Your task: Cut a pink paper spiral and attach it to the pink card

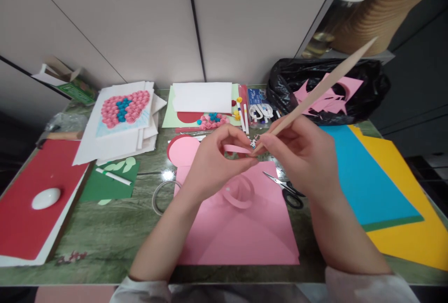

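Note:
Over the middle of the table, my left hand [224, 158] pinches a narrow pink paper strip [238, 149]. My right hand [301, 154] grips a long wooden stick [325, 86] with a pointed upper end, which slants up to the right. The stick's lower end meets the strip between my fingertips; whether the paper wraps around it I cannot tell. Below my hands lies a pink paper sheet [241, 237] with a loose pink paper coil [240, 193] on it. Scissors [290, 191] with black handles rest at the sheet's right edge.
A black-bagged bin [280, 84] holds pink scraps. Blue paper [371, 182] and yellow paper [420, 242] lie right. On the left are red paper [35, 168], a white mouse-shaped object [46, 198] and a rosette picture [124, 109]. A tape roll [156, 205] lies beside the pink sheet.

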The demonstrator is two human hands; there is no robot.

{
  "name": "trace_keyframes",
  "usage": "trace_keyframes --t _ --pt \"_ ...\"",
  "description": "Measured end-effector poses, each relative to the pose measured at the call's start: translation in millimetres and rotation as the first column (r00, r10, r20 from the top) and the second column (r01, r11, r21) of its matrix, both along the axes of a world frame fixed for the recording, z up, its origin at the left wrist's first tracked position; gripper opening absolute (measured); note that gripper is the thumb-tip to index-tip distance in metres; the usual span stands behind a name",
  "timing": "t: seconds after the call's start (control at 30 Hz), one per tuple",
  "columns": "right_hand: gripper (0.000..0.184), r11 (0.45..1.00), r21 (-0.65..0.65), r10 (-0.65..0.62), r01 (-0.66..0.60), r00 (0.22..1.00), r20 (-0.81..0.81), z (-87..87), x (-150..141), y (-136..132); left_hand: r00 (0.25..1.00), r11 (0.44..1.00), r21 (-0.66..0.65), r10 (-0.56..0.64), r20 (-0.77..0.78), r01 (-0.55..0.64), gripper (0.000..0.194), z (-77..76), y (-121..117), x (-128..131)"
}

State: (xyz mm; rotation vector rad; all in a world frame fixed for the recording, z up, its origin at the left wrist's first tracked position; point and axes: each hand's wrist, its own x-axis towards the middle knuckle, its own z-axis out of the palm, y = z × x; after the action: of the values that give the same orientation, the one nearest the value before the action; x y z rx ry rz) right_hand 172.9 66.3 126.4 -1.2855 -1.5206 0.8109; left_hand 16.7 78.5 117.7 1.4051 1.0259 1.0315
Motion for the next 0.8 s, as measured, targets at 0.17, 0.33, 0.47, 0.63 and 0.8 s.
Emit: trace_keyframes --t 0.17,0.33,0.47,0.63,0.8 --pt "0.006 0.999 0.028 -0.033 0.031 0.997 0.073 7.1 0 -5 0.997 0.995 0.073 0.067 0.025 -0.069 0.022 -0.3 -4 4" --pt "0.003 0.994 0.083 -0.075 0.067 0.992 0.101 6.5 -1 -7 0.994 0.984 0.145 0.107 -0.016 -0.104 0.017 -0.3 -5 4" --pt "0.005 0.983 0.154 -0.120 0.102 0.986 0.112 1.6 -2 -7 0.984 0.971 0.189 0.162 -0.076 -0.145 0.013 0.1 -6 5" --pt "0.008 0.960 0.222 -0.202 0.172 0.972 0.121 -4.0 -3 -7 0.977 0.957 0.235 0.194 -0.085 -0.169 0.010 -0.1 -9 7" --pt "0.013 0.994 0.073 -0.085 0.087 0.996 -0.024 5.0 -5 -8 0.971 0.947 0.261 0.221 -0.096 -0.190 0.010 -0.6 -10 7"
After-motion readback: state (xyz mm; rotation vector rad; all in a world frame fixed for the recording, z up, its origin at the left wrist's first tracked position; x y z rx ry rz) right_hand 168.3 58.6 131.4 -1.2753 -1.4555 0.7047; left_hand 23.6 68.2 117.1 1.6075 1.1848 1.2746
